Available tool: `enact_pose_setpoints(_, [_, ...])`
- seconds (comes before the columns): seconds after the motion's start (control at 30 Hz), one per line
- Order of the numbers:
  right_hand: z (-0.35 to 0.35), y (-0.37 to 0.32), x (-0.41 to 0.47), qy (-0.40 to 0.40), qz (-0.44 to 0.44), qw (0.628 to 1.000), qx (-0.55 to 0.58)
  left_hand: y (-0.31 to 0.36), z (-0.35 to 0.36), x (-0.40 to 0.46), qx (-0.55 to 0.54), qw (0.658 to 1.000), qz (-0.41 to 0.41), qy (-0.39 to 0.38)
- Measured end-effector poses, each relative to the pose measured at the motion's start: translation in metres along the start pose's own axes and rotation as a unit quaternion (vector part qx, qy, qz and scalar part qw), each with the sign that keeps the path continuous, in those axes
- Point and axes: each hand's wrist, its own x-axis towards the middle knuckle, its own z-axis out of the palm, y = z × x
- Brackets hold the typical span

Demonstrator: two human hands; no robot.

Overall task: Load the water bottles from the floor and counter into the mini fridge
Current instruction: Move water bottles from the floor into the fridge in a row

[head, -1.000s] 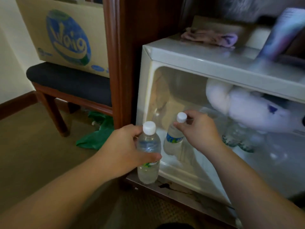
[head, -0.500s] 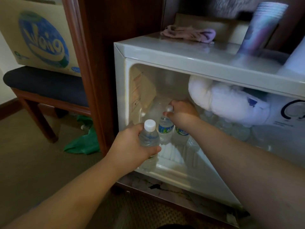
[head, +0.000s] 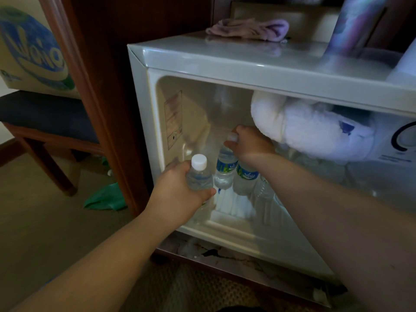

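The white mini fridge [head: 225, 61] stands open in front of me. My left hand [head: 180, 192] grips a clear water bottle [head: 199, 174] with a white cap, upright at the fridge's front left opening. Deeper inside, my right hand [head: 249, 143] holds the cap end of a second bottle [head: 226, 170] with a blue and green label, standing on the fridge floor. Another labelled bottle [head: 246, 179] stands right beside it, partly hidden under my right forearm. More clear bottles [head: 265, 190] show dimly further right.
A thick lump of frost [head: 310, 129] hangs from the fridge ceiling just right of my right hand. A pink cloth [head: 247, 28] and a stack of cups [head: 358, 23] sit on top. A dark wooden post [head: 96, 86], a chair [head: 45, 118] and a green bag [head: 105, 199] are left.
My right hand carried its bottle from the fridge front to the back and set it beside another bottle. My left hand moved its bottle up to the fridge opening. The view moved closer.
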Motion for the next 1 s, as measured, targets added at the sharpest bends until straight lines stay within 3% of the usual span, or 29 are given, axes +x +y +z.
enact_pose_setpoints(0.27, [-0.004, -0.006, -0.024, 0.019, -0.029, 0.999, -0.003, 0.002, 0.014, 0.006, 0.008, 0.999, -0.001, 0.033])
enact_pose_setpoints(0.33, [0.001, -0.003, -0.044, 0.116, -0.074, 0.990, 0.035, 0.004, 0.019, 0.010, 0.013, 0.999, -0.001, 0.038])
enact_pose_setpoints(0.4, [0.013, 0.004, -0.070, 0.262, -0.111, 0.956, 0.069, 0.005, 0.026, 0.017, 0.030, 0.999, -0.010, 0.044])
enact_pose_setpoints(0.47, [0.032, 0.012, -0.103, 0.304, -0.121, 0.940, 0.095, 0.003, 0.033, 0.024, 0.044, 0.997, -0.024, 0.055])
enact_pose_setpoints(0.53, [0.059, 0.025, -0.131, 0.234, -0.135, 0.958, 0.099, 0.001, 0.041, 0.031, 0.052, 0.996, -0.037, 0.065])
enact_pose_setpoints(0.63, [0.097, 0.046, -0.153, 0.035, -0.124, 0.990, 0.061, -0.003, 0.052, 0.041, 0.059, 0.995, -0.045, 0.072])
enact_pose_setpoints(0.73, [0.123, 0.057, -0.162, -0.116, -0.110, 0.987, -0.003, -0.006, 0.063, 0.050, 0.046, 0.995, -0.051, 0.076])
enact_pose_setpoints(1.0, [0.147, 0.064, -0.170, -0.121, -0.133, 0.982, -0.064, 0.004, 0.087, 0.067, 0.017, 0.992, -0.071, 0.102])
